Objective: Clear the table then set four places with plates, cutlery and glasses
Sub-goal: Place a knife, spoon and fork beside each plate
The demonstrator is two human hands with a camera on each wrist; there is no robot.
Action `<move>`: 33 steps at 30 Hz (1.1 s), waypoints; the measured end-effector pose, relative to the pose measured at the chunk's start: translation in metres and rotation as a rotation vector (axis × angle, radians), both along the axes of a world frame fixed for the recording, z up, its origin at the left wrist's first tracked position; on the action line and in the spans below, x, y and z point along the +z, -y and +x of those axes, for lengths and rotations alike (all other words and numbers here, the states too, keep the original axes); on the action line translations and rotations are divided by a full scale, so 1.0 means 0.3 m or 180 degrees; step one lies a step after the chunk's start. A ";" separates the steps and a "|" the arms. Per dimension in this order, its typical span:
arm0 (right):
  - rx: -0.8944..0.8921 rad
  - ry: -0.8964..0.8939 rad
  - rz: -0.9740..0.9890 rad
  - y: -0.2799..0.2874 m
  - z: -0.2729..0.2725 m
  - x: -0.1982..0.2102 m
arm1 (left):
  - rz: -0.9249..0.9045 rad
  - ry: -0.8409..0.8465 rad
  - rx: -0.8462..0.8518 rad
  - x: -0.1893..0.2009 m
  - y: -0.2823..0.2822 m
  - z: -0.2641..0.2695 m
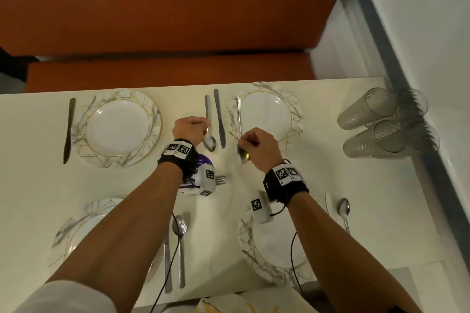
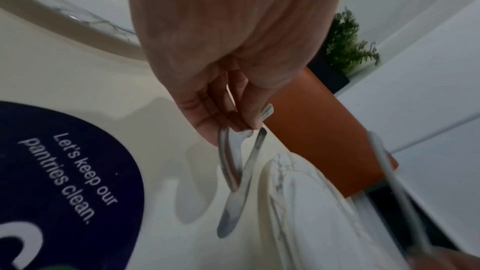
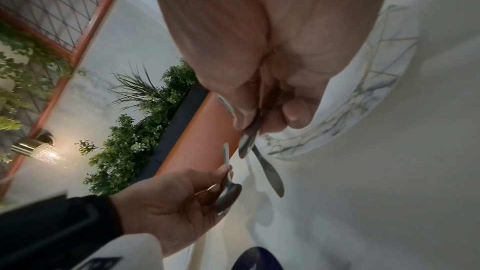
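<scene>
My left hand pinches a steel spoon by its neck, bowl toward me, just left of a table knife lying between the two far plates. In the left wrist view the fingertips grip that spoon above the knife. My right hand pinches a second spoon, whose handle reaches over the far right plate. The right wrist view shows this spoon in the right hand and, beside it, the left hand with its spoon.
The far left plate has a dark knife beside it. Two near plates have spoons and knives alongside. Several clear cups lie by the right wall. A fork and a purple sticker sit mid-table. An orange bench runs behind.
</scene>
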State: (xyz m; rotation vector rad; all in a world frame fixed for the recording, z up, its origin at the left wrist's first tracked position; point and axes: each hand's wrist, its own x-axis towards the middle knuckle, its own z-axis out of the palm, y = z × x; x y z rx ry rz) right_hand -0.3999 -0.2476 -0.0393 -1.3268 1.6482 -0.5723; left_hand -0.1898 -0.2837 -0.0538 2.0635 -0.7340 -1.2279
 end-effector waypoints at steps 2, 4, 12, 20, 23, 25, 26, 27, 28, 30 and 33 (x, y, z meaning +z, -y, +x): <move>-0.0052 0.0055 0.0048 0.002 -0.030 -0.015 | 0.0139 0.0337 -0.0204 -0.012 0.033 -0.009; -0.0093 0.0093 0.0081 -0.003 -0.054 -0.025 | 0.0288 0.0628 -0.0481 -0.010 0.059 -0.019; -0.0192 0.0157 0.0073 -0.009 -0.083 -0.039 | 0.0422 0.1181 -0.0753 -0.044 0.084 -0.025; -0.0142 0.0132 -0.0008 -0.015 -0.071 -0.040 | 0.0544 0.1331 -0.0915 -0.061 0.110 -0.024; -0.0134 0.0122 0.0005 -0.021 -0.077 -0.044 | 0.0644 0.1321 -0.0710 -0.073 0.121 -0.021; -0.0121 0.0098 0.0011 -0.023 -0.080 -0.045 | 0.0699 0.1408 -0.0752 -0.073 0.133 -0.019; -0.0119 0.0093 0.0013 -0.023 -0.082 -0.044 | 0.0722 0.1427 -0.0743 -0.069 0.138 -0.018; -0.0118 0.0077 0.0013 -0.024 -0.084 -0.043 | 0.0730 0.1451 -0.0753 -0.067 0.141 -0.018; -0.0114 0.0064 0.0014 -0.023 -0.086 -0.043 | 0.0753 0.1477 -0.0765 -0.068 0.144 -0.017; -0.0106 0.0055 0.0015 -0.024 -0.085 -0.043 | 0.0740 0.1465 -0.0787 -0.070 0.147 -0.013; -0.0108 0.0058 0.0034 -0.024 -0.084 -0.047 | 0.0682 0.1471 -0.0858 -0.086 0.148 -0.011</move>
